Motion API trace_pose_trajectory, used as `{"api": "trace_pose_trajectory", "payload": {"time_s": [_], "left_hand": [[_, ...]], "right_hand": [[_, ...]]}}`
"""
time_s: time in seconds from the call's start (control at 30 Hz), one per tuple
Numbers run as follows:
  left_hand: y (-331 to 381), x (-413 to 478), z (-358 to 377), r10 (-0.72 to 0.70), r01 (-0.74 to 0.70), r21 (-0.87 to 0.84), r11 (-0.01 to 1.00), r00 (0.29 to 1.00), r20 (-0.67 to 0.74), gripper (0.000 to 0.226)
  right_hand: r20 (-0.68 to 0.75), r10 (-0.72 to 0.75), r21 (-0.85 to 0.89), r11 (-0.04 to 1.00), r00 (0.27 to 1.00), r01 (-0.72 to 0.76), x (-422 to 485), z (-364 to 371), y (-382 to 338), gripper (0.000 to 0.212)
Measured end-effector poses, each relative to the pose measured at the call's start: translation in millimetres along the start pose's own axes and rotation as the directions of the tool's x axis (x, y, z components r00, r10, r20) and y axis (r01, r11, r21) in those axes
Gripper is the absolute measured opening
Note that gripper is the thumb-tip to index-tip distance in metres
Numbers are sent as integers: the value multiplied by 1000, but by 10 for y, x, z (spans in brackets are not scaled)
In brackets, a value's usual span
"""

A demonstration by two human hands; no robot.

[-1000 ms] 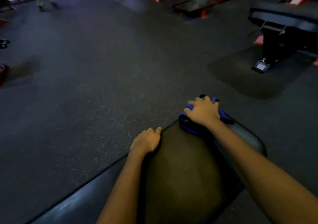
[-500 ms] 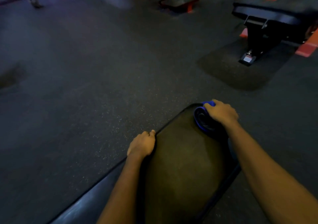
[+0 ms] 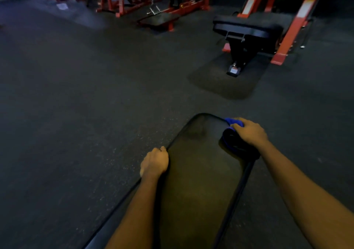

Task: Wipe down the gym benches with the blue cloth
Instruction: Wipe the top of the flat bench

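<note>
On the far right corner of the bench [image 3: 201, 187], the right hand [image 3: 249, 133] grips the bunched blue cloth [image 3: 234, 122]. The left hand [image 3: 154, 162] curls over the bench's left edge, closer in. The bench runs long, back toward the person.

Dark speckled rubber floor [image 3: 76, 95] spreads across the dim room. A darker mat [image 3: 220, 85] lies on it at the right — near slanting orange uprights [image 3: 299, 17]. Red steel frames [image 3: 115, 1] line the far side, a low black platform [image 3: 157, 20] just before them.
</note>
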State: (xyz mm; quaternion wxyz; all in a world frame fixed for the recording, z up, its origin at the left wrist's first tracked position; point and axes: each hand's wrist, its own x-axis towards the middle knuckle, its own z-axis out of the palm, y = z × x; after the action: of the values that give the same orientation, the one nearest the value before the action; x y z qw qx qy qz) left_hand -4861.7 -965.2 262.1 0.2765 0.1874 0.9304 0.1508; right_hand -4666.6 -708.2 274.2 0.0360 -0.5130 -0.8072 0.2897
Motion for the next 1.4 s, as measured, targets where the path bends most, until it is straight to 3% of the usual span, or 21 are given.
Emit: {"api": "trace_pose_trajectory", "payload": {"time_s": [0.13,0.27,0.37,0.43,0.5,0.6,0.73,0.8,0.93,1.07,1.17,1.27,1.33,1.4], "left_hand": [[-6,-2,19,-12,13,9,1000,1000,-23,53],[24,-35,30,-10,10,14,1000,1000,-27,54],[30,-35,43,-12,12,0,1000,1000,-28,54],[32,-34,63,-26,25,-11,1000,999,-34,54],[46,-26,90,-29,29,-2,1000,999,-35,55],[60,-18,91,-29,29,-28,999,999,-23,57],[43,-8,116,-40,40,-17,999,999,-35,59],[36,-2,118,-46,46,-16,999,998,-40,60],[54,-20,121,-42,41,-17,999,997,-65,60],[12,-105,117,6,-7,-6,1000,993,-114,61],[-35,-209,133,40,-33,39,999,985,-168,61],[-137,-379,203,59,-36,92,995,965,-255,59],[-207,-511,262,74,-46,99,994,949,-306,56],[-296,-652,302,103,-72,103,992,934,-343,54]], "right_hand": [[21,18,-115,993,1000,-15,88,31,-301,42],[97,-17,-69,997,995,24,168,-50,-190,42],[-68,-2,109,994,998,9,-52,5,102,36],[-233,70,259,966,970,-8,-256,166,276,35],[-312,161,398,917,936,-25,-434,303,358,38],[-293,198,562,827,935,0,-420,350,404,38],[-142,179,802,598,973,7,-221,274,467,25],[-216,213,793,607,953,44,-303,340,448,29],[-474,200,652,735,857,188,-913,806,404,48],[-460,107,645,722,881,249,-779,812,509,48],[-417,155,706,675,895,212,-530,631,533,47],[-501,218,688,688,837,233,-919,832,421,46],[-591,149,610,726,793,318,-1407,1150,332,45],[-607,70,576,725,792,377,-1707,1404,348,44]]}}
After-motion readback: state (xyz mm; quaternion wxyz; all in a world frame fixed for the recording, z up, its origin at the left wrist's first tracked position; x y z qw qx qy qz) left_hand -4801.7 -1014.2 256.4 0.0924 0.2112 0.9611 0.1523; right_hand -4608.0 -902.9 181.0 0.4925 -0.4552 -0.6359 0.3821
